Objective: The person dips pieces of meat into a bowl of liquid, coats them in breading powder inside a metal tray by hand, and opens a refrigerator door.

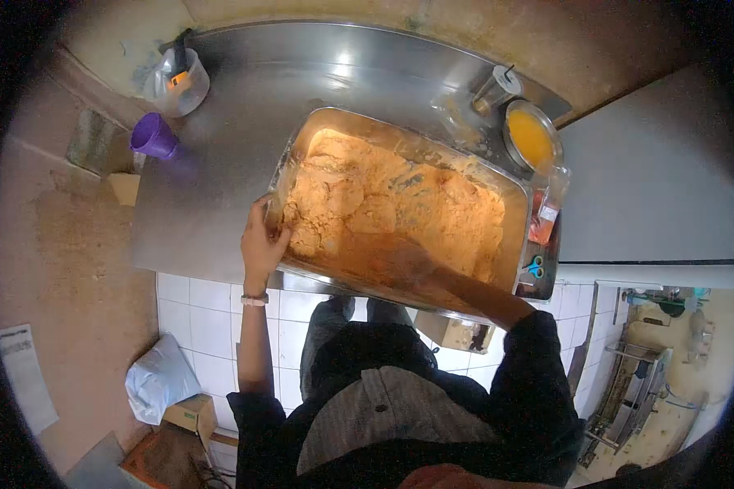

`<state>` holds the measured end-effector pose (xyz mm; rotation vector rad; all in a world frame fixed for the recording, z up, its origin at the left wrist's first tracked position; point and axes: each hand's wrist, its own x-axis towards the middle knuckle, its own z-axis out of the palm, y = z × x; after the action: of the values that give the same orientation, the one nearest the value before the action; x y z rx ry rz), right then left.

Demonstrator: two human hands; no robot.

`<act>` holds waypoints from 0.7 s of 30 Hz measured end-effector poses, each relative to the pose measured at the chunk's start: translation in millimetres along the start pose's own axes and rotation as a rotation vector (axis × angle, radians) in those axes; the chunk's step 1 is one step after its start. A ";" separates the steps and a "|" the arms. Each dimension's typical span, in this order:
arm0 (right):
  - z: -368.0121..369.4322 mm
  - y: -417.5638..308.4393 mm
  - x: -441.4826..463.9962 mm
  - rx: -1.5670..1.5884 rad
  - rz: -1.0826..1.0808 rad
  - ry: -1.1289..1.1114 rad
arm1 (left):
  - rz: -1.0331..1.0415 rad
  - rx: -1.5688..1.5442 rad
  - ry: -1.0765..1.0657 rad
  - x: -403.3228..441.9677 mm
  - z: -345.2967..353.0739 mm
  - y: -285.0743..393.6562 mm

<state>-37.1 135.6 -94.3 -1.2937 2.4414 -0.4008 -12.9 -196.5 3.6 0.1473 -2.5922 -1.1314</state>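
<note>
A deep rectangular metal tray (416,134) on the steel counter holds a wide bed of crumbly orange dough (367,191). My left hand (263,246) grips the tray's left rim, its thumb on the inner side. Inside the tray, near the front edge, my right hand (395,262) is pressed into the dough. Motion blur smears its fingers, so their shape is hard to make out. Patches of bare metal show through the dough toward the back of the tray.
Yellow liquid fills a metal bowl (510,145) at the back right, beside a clear container (497,90). A plastic packet (542,224) and blue-handled scissors (535,266) lie right of the tray. At left stand a purple cup (153,136) and a translucent tub (174,91).
</note>
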 end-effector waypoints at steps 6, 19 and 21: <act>-7.5 35.1 -23.8 -0.018 0.141 0.120 | -0.010 0.010 -0.015 -1.5 -3.3 9.0; -13.5 -13.5 66.7 -0.108 0.364 0.370 | -0.037 -0.010 -0.019 -0.9 0.5 2.4; -16.0 -9.5 59.7 -0.097 0.331 0.296 | -0.042 -0.022 -0.017 -2.5 0.7 0.6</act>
<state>-68.2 82.0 -86.3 -0.8896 2.8913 -0.4119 -10.7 -195.1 3.0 0.1889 -2.6020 -1.1794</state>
